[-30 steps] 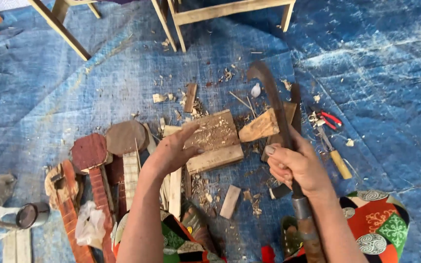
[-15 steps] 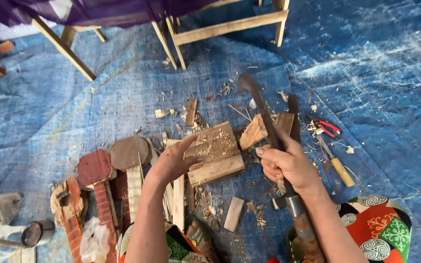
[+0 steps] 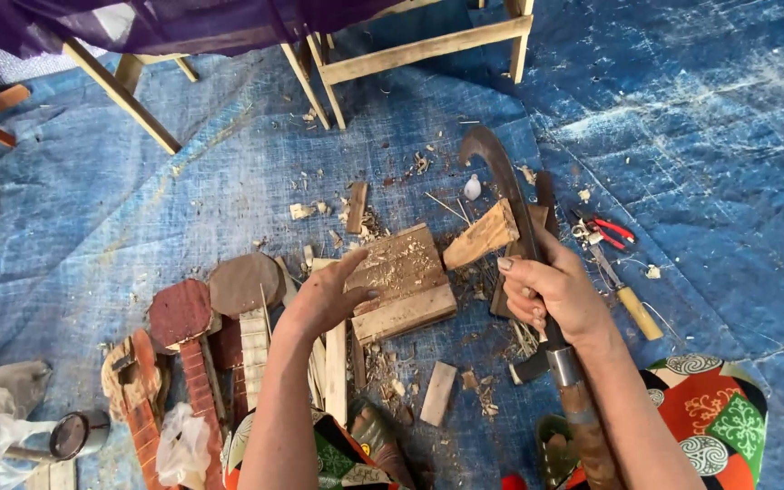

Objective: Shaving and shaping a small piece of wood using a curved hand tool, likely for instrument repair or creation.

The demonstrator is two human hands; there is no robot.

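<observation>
Blue tarp (image 3: pixel 682 136); billhook (image 3: pixel 510 195) inside right hand (image 3: pixel 555 295).

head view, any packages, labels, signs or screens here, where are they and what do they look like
No labels, signs or screens show.
Plastic bag: bottom left on the blue tarp, beside the red carved pieces; crumpled, whitish and clear. Whether it holds anything cannot be told.
</observation>
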